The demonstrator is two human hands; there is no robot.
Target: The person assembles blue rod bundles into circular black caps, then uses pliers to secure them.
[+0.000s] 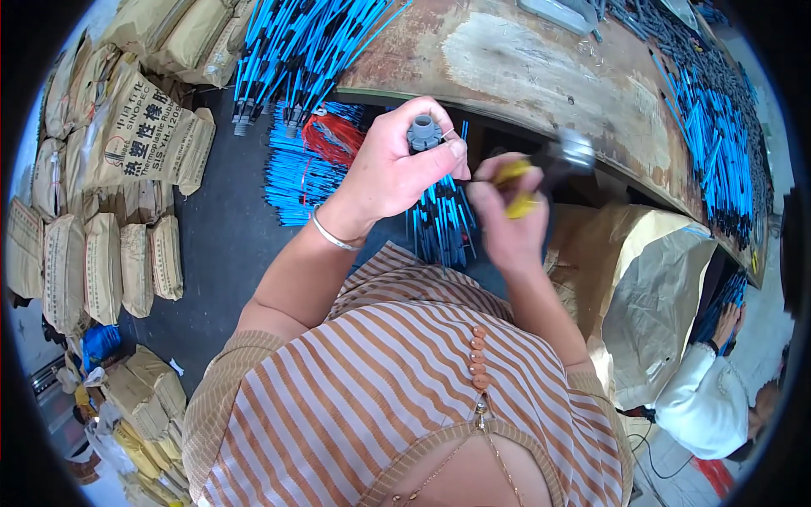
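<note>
While the grey fitting [424,135] is pinched, open end up, between thumb and fingers of the left hand [397,173] (likely for steadiness), the yellow-handled tool [510,174] is gripped near it in the right hand [514,218]; its head is blurred. Ridged, hollow plastic is shown. Slim blue rods [291,173] are bundled by the worn wooden bench [405,57], presumably for reach.

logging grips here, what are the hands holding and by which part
Left hand: a grey hollow cylinder, around its sides. Right hand: a blurred tool, by its yellow handles.
</note>
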